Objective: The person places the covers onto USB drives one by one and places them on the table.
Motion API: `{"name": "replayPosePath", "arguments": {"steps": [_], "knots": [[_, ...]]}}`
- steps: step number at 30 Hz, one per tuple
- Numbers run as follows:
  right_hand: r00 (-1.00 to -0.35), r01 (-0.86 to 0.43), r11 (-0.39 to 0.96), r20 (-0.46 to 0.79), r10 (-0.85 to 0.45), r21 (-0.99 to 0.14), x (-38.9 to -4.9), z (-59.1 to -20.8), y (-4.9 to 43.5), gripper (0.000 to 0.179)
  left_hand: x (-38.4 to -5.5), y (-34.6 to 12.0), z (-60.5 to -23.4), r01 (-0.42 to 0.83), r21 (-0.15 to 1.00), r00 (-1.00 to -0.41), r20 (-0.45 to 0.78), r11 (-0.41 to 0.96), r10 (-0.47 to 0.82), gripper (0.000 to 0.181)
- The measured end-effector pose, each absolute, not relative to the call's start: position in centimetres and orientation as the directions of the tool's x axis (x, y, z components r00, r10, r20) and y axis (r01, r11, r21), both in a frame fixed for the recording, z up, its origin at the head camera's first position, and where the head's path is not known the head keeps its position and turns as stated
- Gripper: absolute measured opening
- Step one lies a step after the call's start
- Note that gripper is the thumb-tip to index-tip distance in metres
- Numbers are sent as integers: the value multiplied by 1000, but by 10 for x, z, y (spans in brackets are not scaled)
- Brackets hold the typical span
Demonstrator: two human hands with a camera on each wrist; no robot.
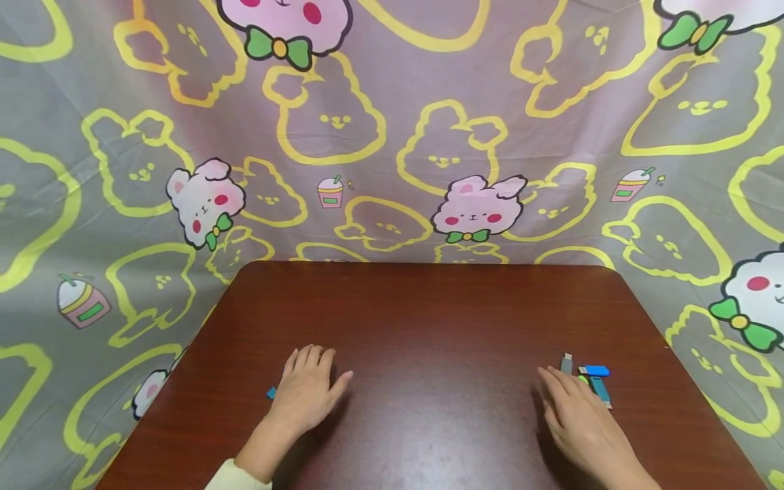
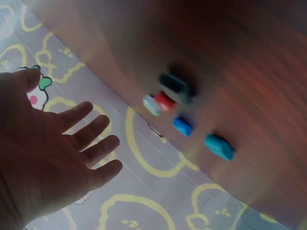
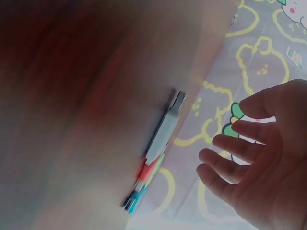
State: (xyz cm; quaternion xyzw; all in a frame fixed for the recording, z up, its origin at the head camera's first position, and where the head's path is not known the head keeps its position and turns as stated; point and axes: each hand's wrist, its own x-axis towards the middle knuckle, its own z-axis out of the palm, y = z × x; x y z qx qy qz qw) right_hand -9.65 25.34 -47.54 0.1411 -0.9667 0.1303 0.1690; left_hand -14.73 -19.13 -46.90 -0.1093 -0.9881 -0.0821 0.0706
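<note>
Grey USB stick [image 1: 566, 365], blue USB stick [image 1: 597, 371], teal USB stick [image 1: 599, 389]; reddish-brown wood-grain table [image 1: 429, 327]; grey cloth [image 1: 392, 88] with yellow-outlined animals and green-bowed rabbits; cream sleeve [image 1: 237, 478].

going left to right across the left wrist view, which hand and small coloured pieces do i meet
left hand → pale piece → red piece → bright blue piece → teal piece
</note>
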Motion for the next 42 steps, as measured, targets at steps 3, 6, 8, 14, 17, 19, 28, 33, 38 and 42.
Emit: {"name": "replayPosePath", "arguments": {"steps": [3, 6, 8, 14, 17, 19, 28, 33, 38, 42], "knots": [[-911, -311, 927, 343, -228, -208, -93, -476, 260, 58, -148, -198, -471, 226, 153, -965, 173, 962, 199, 61], [-922, -303, 928, 311, -229, -217, -90, -476, 267, 62, -150, -205, -473, 226, 147, -962, 188, 963, 197, 60], [-931, -294, 930, 287, -227, -219, -89, -477, 272, 64, -151, -210, -474, 227, 134, -960, 196, 965, 199, 57], [-949, -279, 932, 213, -231, -233, -85, -482, 282, 67, -156, -221, -475, 237, 111, -945, 256, 965, 203, 47], [-946, -292, 934, 203, -252, -204, -84, -485, 285, 63, -160, -224, -476, 250, 99, -937, 276, 963, 215, 45], [-946, -297, 937, 192, -262, -184, -84, -486, 286, 57, -161, -225, -476, 252, 88, -937, 272, 964, 220, 43], [-948, -308, 934, 145, -284, -180, -86, -489, 289, 43, -163, -231, -475, 223, 73, -958, 202, 972, 204, 32], [-945, -319, 933, 133, -299, -166, -86, -491, 290, 38, -164, -233, -477, 222, 60, -957, 204, 973, 206, 27], [-936, -337, 932, 153, -316, -136, -86, -493, 292, 34, -167, -234, -479, 242, 32, -949, 216, 970, 229, 21], [-931, -346, 929, 171, -323, -128, -87, -494, 294, 35, -169, -234, -479, 249, 20, -947, 216, 968, 239, 20]]}}
